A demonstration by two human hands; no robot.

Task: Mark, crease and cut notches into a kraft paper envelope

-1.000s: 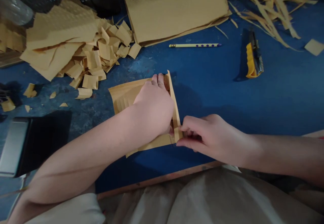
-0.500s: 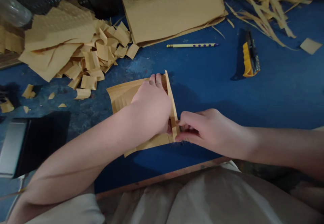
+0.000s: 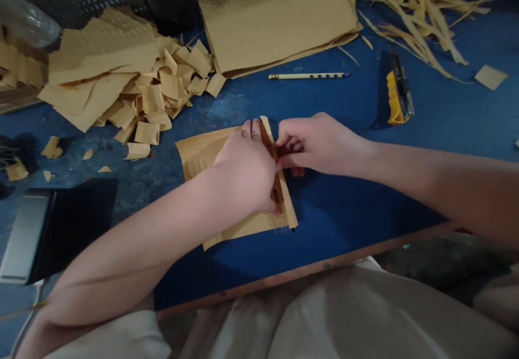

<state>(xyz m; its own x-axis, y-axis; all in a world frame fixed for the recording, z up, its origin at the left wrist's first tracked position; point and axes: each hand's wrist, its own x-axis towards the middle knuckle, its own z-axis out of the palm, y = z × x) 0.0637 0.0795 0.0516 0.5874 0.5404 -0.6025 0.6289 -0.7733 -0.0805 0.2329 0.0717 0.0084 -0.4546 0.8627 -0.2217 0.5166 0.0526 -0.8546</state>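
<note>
Head view: right hand (image 3: 318, 143) apparently pinches brown paper (image 3: 198, 156).

The left hand (image 3: 250, 164) lies palm-down across the brown paper (image 3: 194, 156), fingers toward its far edge, thumb spread toward its near one; the bare left forearm (image 3: 162, 237) slants in from its near left. The right hand (image 3: 279, 156) pinches the paper's right edge, fingers curled, the right forearm (image 3: 430, 178) rightward of it.

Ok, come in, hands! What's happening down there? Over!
Left hand spread over brown paper. Right hand at its upturned right edge. Pencil lying beyond; nothing seen in the way.
</note>
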